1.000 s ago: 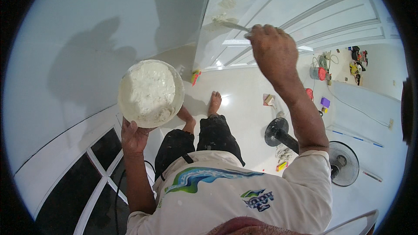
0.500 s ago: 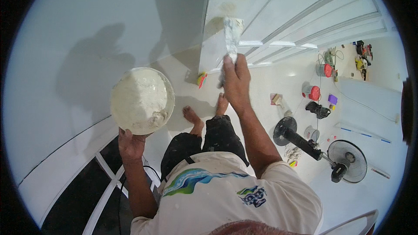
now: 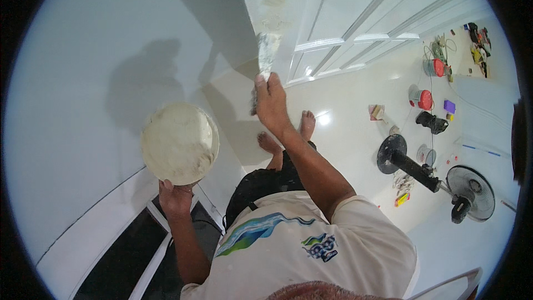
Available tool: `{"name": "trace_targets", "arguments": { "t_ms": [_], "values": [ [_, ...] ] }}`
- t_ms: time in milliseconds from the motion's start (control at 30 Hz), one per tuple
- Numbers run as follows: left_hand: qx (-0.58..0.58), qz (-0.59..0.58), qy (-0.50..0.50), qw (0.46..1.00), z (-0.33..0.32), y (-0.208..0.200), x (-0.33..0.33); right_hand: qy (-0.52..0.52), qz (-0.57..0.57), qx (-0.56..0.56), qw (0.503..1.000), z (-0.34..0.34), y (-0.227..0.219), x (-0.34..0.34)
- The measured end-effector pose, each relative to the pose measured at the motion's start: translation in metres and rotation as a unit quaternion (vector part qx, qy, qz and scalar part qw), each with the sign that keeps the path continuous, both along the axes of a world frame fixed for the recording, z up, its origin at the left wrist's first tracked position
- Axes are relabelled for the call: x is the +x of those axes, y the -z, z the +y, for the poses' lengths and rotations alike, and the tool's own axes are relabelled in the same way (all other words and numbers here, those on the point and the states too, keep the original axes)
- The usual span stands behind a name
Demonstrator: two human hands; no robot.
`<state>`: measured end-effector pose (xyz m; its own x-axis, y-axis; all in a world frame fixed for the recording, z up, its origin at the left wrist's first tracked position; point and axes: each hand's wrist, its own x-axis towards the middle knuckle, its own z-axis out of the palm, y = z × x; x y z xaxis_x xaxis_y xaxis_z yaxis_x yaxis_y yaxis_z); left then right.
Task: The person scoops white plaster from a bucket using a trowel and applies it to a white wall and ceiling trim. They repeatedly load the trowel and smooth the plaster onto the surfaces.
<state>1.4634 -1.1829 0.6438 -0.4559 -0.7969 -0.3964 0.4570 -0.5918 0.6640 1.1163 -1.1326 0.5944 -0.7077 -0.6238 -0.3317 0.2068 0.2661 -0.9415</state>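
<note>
My left hand (image 3: 176,197) grips the near rim of a round container of off-white filler paste (image 3: 179,144), held out to the left. Its fingers are partly hidden beneath the container. In my right hand (image 3: 271,105) is a putty knife (image 3: 267,53), its broad blade smeared with white paste and pointing away from me. The blade is at the left edge of a white panelled door (image 3: 350,16), over the flat border strip; whether it touches the surface I cannot tell. Several beige filler patches (image 3: 273,0) show on that strip beyond the blade.
To the right stands a black pedestal fan (image 3: 469,191) on a round base. Red-lidded buckets (image 3: 422,99), a black bag (image 3: 431,123), a purple box (image 3: 449,106) and cables lie farther along the pale floor (image 3: 338,150). A wall (image 3: 83,94) rises on the left, with dark-paned framing below.
My right hand and the putty knife have moved left and slightly nearer along the door. My view and body have turned, so the door edge and floor items sit differently. Both grips stay.
</note>
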Motion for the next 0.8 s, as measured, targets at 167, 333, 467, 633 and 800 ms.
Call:
{"name": "trace_targets", "arguments": {
  "t_ms": [167,333,467,633,800],
  "values": [
    [-0.011,-0.009,-0.007,1.000,-0.001,-0.002,0.013,-0.012,-0.133,-0.071,0.989,0.012,0.014,0.027],
    [-0.031,-0.027,-0.018,0.999,-0.003,-0.014,0.024,0.128,-0.278,-0.270,0.913,-0.028,-0.024,0.035],
    [-0.049,-0.029,-0.015,0.998,-0.005,-0.018,0.036,0.176,-0.265,-0.340,0.885,-0.090,-0.031,0.037],
    [-0.053,-0.036,-0.038,0.997,0.000,-0.021,0.054,0.210,-0.183,-0.303,0.911,-0.141,-0.034,0.036],
    [-0.048,-0.022,-0.038,0.998,0.006,-0.029,0.049,0.181,-0.195,-0.326,0.907,-0.149,-0.043,0.032]
  ]
}}
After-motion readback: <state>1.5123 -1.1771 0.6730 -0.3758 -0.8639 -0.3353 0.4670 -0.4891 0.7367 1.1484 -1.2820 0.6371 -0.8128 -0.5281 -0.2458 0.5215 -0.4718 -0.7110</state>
